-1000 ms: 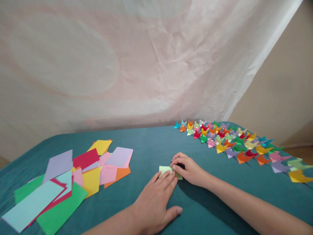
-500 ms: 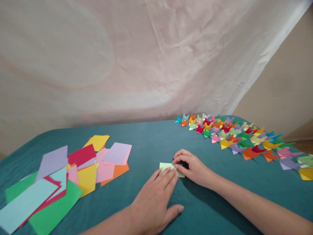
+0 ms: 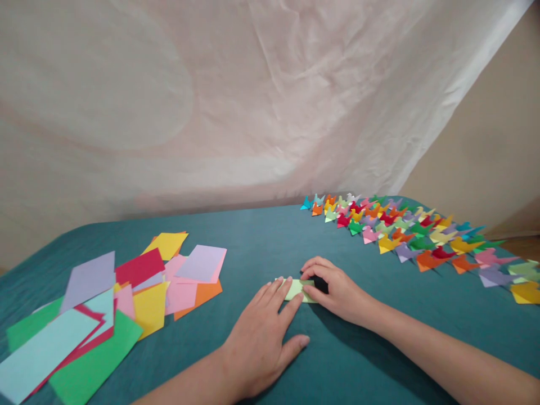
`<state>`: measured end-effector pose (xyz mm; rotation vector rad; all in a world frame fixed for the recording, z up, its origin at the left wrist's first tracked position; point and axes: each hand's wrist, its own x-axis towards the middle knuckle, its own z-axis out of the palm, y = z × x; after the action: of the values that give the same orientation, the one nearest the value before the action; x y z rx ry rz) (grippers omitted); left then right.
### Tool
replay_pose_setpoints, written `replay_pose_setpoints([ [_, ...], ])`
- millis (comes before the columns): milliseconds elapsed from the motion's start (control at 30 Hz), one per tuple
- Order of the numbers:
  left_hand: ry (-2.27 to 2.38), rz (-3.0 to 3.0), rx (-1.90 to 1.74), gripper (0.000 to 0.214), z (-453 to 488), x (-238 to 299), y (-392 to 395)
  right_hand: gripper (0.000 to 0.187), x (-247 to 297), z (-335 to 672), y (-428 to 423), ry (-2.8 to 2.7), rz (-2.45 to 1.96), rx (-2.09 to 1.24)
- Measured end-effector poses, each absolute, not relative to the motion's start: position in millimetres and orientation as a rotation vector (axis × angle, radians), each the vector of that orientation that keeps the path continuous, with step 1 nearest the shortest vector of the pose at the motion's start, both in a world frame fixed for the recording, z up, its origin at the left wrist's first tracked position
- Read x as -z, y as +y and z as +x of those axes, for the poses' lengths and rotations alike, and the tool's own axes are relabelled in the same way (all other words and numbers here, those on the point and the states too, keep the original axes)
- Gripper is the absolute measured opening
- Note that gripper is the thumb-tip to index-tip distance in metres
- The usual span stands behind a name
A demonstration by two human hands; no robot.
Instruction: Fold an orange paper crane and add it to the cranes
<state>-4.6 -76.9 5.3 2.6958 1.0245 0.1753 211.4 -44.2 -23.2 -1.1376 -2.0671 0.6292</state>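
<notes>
A small folded strip of light green paper [image 3: 298,289] lies on the teal tablecloth [image 3: 261,242] in the middle. My left hand [image 3: 264,337] lies flat on the cloth, fingers stretched out, with the fingertips pressing the paper's left part. My right hand [image 3: 333,287] comes in from the right, fingers curled and pinching the paper's right end against the cloth.
A loose pile of coloured paper sheets [image 3: 118,292] covers the left of the table. Rows of several small folded paper birds [image 3: 413,236] run along the right side to the table edge. A pale wrinkled cloth backdrop [image 3: 236,95] hangs behind the table.
My left hand has slid a little left and nearer me, and its fingers cover less of the green paper. The paper now looks narrower. My right hand has stayed in place.
</notes>
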Motion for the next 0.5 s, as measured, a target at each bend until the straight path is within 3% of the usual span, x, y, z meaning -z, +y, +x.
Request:
replay_pose_setpoints([
  [500, 1.017, 2.712, -0.136, 0.059, -4.4, -8.0, -75.7, 0.015, 22.2, 209.8, -44.4, -2.080, -1.137, -0.597],
])
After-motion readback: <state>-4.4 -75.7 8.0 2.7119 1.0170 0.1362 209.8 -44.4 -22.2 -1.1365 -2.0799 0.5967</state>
